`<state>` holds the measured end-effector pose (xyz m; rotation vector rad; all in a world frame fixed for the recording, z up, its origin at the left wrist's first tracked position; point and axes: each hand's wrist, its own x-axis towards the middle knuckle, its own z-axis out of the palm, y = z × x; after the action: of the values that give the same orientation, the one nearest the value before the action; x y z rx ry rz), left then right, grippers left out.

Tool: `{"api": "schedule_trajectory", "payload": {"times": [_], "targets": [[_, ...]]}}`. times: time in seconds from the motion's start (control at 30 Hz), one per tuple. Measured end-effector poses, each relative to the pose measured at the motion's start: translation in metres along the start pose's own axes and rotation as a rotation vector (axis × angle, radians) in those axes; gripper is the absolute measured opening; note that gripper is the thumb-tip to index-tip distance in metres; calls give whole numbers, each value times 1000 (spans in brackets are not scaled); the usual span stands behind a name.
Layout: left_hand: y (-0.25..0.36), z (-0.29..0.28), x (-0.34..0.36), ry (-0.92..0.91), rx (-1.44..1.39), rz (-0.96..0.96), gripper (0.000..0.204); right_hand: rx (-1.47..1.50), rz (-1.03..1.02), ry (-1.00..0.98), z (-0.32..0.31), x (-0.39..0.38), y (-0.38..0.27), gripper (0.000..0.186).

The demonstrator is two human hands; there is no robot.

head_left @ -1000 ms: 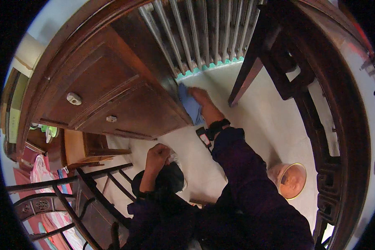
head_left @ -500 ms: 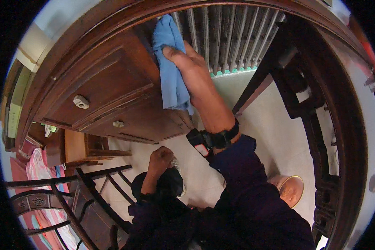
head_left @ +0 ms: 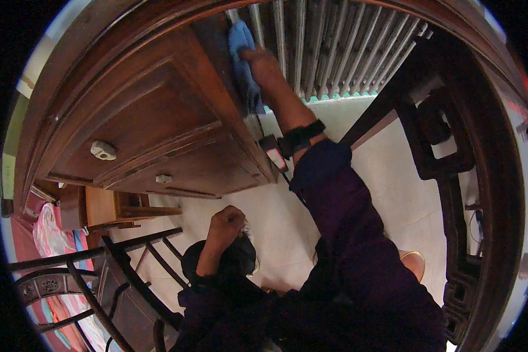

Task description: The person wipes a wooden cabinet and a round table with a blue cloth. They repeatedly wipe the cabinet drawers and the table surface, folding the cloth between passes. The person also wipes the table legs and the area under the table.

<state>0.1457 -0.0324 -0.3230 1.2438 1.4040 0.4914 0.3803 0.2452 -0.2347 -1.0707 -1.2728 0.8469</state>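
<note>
My right hand (head_left: pixel 267 71) reaches far forward and holds a blue cloth (head_left: pixel 244 73). The cloth lies against the side panel of a dark brown wooden cabinet (head_left: pixel 188 146), between the cabinet and a radiator. A black band with a small box is strapped to my right wrist. Low in front of my body, my left hand (head_left: pixel 224 229) is curled closed above my dark-clothed leg. Its fingers hide whatever may be inside them.
A ribbed metal radiator (head_left: pixel 311 50) stands behind the cabinet. Carved dark wood furniture (head_left: pixel 463 141) rises at the right, near a round gold-rimmed container (head_left: pixel 414 265). A dark wooden chair (head_left: pixel 123 276) is at the left. Small pale knobs (head_left: pixel 103 150) stick out from the cabinet front.
My right hand has moved farther forward with the blue cloth, deeper along the cabinet's side. My view has shifted slightly. My left hand stays nearly in place.
</note>
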Motion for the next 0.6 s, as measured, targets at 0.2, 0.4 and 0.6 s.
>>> {"api": "schedule_trajectory", "payload": {"times": [0.2,0.4,0.6], "targets": [[-3,2,3,-16,52,12,11,-154,482,-144,-12,-103,196,49],[-5,6,2,-13,18,-49,12,12,463,-216,-24,-202,231,40],[-5,5,-3,-30,77,-2,13,14,286,-236,-35,-109,127,41]]}}
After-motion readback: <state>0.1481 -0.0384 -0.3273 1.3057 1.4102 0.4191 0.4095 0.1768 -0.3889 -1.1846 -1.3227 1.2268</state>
